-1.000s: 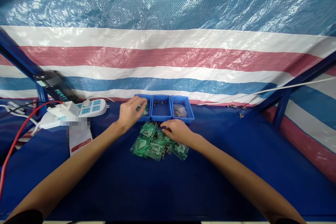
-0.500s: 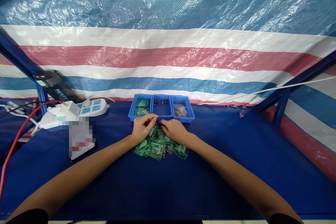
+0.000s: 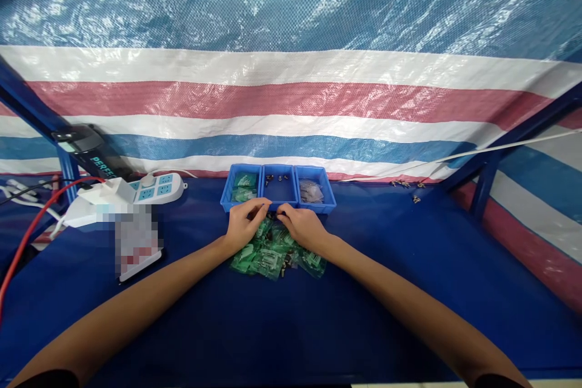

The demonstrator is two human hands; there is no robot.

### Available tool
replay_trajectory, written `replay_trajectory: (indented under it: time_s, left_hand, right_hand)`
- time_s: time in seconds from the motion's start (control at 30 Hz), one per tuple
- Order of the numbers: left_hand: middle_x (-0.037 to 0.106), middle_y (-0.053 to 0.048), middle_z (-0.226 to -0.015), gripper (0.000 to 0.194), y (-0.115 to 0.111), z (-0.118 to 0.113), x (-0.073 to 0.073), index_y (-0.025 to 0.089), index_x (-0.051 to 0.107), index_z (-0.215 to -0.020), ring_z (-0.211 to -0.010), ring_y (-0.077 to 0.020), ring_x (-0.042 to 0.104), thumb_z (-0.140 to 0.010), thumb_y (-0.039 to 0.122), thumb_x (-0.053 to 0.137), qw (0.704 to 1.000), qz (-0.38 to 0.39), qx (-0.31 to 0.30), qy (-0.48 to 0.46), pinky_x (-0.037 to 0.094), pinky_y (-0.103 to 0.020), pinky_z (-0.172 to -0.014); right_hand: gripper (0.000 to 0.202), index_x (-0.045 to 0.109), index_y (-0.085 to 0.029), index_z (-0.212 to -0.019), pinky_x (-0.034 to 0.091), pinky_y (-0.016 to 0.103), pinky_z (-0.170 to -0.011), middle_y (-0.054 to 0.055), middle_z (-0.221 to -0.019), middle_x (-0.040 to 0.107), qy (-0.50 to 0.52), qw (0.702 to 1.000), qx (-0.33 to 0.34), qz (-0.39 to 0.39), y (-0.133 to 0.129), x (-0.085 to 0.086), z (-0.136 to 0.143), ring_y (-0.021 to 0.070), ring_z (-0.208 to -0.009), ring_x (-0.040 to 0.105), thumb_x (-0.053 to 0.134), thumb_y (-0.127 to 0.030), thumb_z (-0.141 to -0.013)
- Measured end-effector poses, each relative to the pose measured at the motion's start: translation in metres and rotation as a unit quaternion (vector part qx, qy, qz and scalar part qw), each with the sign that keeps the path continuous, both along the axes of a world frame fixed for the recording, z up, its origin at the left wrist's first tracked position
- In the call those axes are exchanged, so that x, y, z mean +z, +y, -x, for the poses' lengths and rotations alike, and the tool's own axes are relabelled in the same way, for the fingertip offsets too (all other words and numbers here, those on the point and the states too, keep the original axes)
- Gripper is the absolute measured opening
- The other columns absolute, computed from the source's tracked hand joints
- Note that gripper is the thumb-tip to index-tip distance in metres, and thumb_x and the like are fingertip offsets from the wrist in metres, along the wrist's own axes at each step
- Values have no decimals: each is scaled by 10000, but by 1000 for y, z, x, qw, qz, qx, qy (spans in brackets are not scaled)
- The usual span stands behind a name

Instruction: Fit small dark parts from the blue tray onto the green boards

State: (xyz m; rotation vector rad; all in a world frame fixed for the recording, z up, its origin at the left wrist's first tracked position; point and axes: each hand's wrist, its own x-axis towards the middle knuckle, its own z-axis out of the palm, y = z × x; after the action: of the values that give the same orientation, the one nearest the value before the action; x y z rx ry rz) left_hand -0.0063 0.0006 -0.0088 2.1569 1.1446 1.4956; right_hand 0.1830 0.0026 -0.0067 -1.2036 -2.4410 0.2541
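My left hand (image 3: 244, 224) is closed in a pinch at the front edge of the middle blue bin (image 3: 278, 194). Close beside it, my right hand (image 3: 304, 228) is also pinched, its fingers curled. Whatever lies between the fingertips is too small to make out. Under and in front of both hands spreads a pile of small green plastic packets (image 3: 268, 260), with loose small metal parts (image 3: 285, 264) among them. More green packets (image 3: 245, 180) lie in the left bin (image 3: 224, 199). A few small metal parts (image 3: 280, 177) sit in the middle bin, and clear packets (image 3: 311, 191) in the right bin (image 3: 331, 199).
Several small metal parts (image 3: 416, 199) lie at the table's back right. To the left are a white power strip (image 3: 159, 189) with plugs, a red cable (image 3: 34, 227), a dark bottle (image 3: 97, 151) and a blurred flat device (image 3: 139, 245). Striped sheeting (image 3: 291, 66) hangs behind.
Both hands stay almost where they were, with the right fingertips drawn slightly away from the left. The whole view has shifted a little.
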Motion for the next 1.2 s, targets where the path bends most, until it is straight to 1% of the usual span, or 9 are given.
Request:
replay_trajectory:
  time_s: [0.07,0.17,0.3,0.43,0.57,0.67,0.8,1.0,1.2]
  left_hand:
    - [686,-36,-783,177,0,0,0,164,669,-902,-583,-111,590,-884,282,537,1000,0,-3,-4,459,-209,-535]
    - [676,-39,-802,168,0,-1,0,167,664,-910,-561,-98,561,-888,273,535,1000,-13,-19,2,454,-211,-541]
    - [620,-20,-710,166,1,-3,4,176,651,-966,-489,-78,467,-887,274,543,997,-32,-59,42,422,-209,-510]
    - [627,-44,-792,182,2,-4,5,177,639,-1011,-471,-62,429,-891,269,538,994,-48,-78,64,411,-201,-495]
    - [631,-60,-884,194,3,-4,1,191,632,-1050,-472,-50,419,-888,251,545,993,-49,-85,71,419,-194,-493]
    - [627,-63,-916,183,5,-4,-2,197,640,-1038,-475,-44,416,-878,243,563,992,-54,-89,72,424,-190,-494]
    - [623,-64,-915,151,5,-4,-1,185,649,-991,-493,-49,433,-867,240,581,990,-62,-100,74,435,-195,-511]
    - [614,-55,-907,124,3,-5,4,167,635,-937,-492,-46,433,-846,247,609,990,-51,-105,79,447,-212,-550]
    - [613,-55,-884,125,3,-5,5,165,612,-933,-485,-48,426,-853,260,596,990,-53,-101,85,451,-218,-565]
  right_hand:
    - [206,535,-154,-1031,380,229,-588,52,-823,674,80,997,-10,-12,-3,-3,-3,164,-672,624,370,-258,-967]
    - [234,539,-163,-1020,411,232,-609,44,-806,661,173,985,-26,-13,-4,-10,-6,155,-662,615,353,-296,-971]
    - [256,550,-168,-1013,435,245,-642,56,-841,657,228,973,-36,-22,-3,-17,-6,157,-683,615,356,-330,-966]
    - [267,562,-168,-996,445,245,-649,56,-839,656,241,970,-29,-32,-3,-19,-5,152,-681,612,367,-347,-962]
    - [260,577,-176,-960,449,239,-643,41,-776,657,239,970,-10,-32,-5,-18,-4,147,-653,611,386,-353,-957]
    - [258,582,-173,-948,451,235,-643,38,-752,654,239,970,-8,-39,-5,-18,-4,146,-648,611,395,-350,-955]
    - [258,586,-165,-942,454,233,-648,44,-770,659,240,970,0,-45,-5,-16,-4,145,-668,616,397,-340,-957]
    - [264,604,-172,-925,463,239,-729,50,-832,667,237,970,2,-50,-6,-14,-4,151,-761,628,404,-342,-957]
    - [214,605,-163,-925,476,238,-724,53,-841,671,244,967,22,-73,-4,-17,-5,150,-766,631,443,-301,-946]
